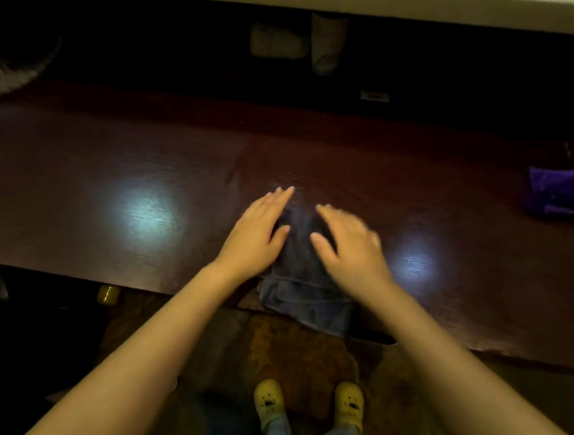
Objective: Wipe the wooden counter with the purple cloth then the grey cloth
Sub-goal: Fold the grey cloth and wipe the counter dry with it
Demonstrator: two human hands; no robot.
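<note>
Desk: dark reddish wooden desk, glossy, two lamp glares on it.
Grey cloth: folded blue-grey fabric cloth at the near edge, one end hanging over it.
Left hand: flat on the cloth's left side, fingers spread, gripping nothing.
Right hand: palm down on the right side, fingers loosely open.
Why: both palms likely press the cloth flat for wiping.
Purple cloth: crumpled purple cloth far right, well apart; probably set aside, finished.
</note>
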